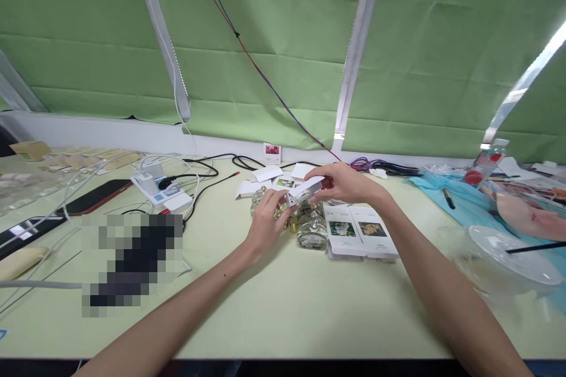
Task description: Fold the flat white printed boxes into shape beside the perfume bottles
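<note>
Both my hands hold a small white cardboard box tilted above the table. My left hand grips its near left end, and my right hand pinches its far right end. A flap of the box stands up; what lies inside is hard to make out. Just below are several clear glass bottles with gold and clear caps, the nearest a round glass bottle. To the right lie two white boxes, one with a white-flower picture, the other with a yellow-flower picture. More opened white boxes lie behind.
A power strip with plugs and tangled cables fills the left, beside a dark phone. On the right stand a lidded plastic bowl with a black straw and a clear bottle on blue plastic. A pink-flower box stands against the wall.
</note>
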